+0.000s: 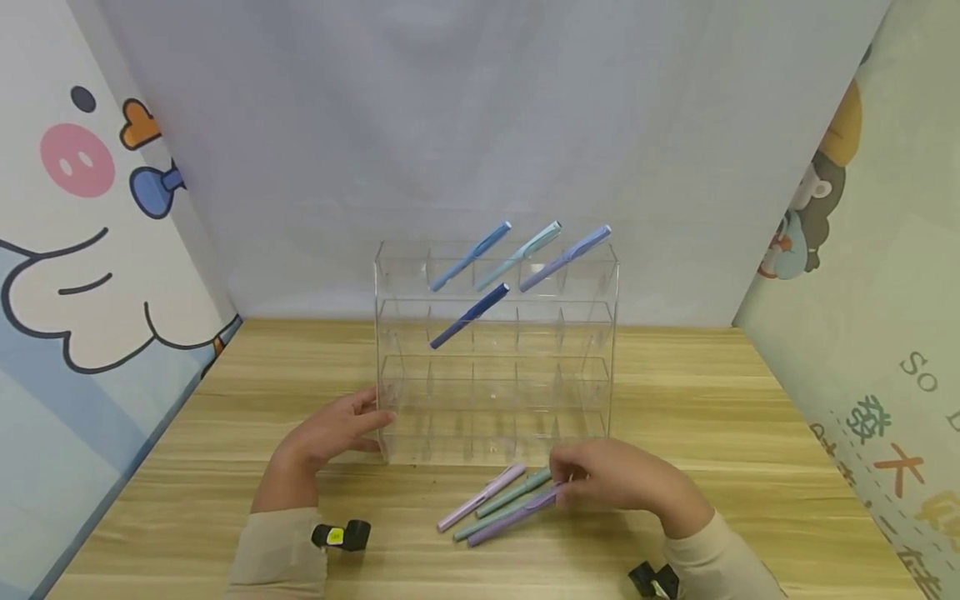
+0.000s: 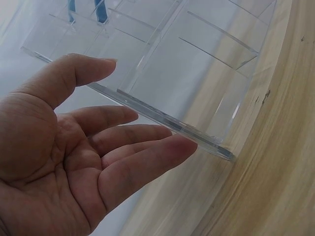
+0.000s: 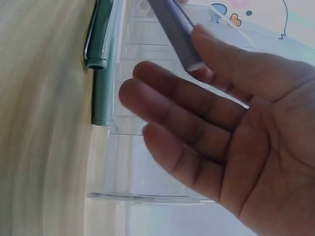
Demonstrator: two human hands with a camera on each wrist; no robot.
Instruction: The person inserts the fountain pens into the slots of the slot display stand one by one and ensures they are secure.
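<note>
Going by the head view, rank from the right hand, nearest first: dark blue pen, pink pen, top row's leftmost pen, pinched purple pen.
1. Purple pen: pinched in the right hand.
2. Pink pen: on the table, left of the hand.
3. Dark blue pen: up in the rack, second row.
4. Leftmost pen: top row, above the dark blue one.

The person wears light beige long sleeves. In the lower left of the head view, the left sleeve (image 1: 279, 554) looks plain, with soft creases and a straight edge at the wrist; a chunky black camera (image 1: 357, 536) beside it carries a bright yellow sticker (image 1: 334, 537) with a small dark mark. At the lower right, the right sleeve (image 1: 720, 560) matches in colour, and near it sits a second black camera (image 1: 666, 578), blocky and partly cut off by the bottom edge. Both the left hand (image 1: 333, 432) and right hand (image 1: 622, 475) are bare.
</note>
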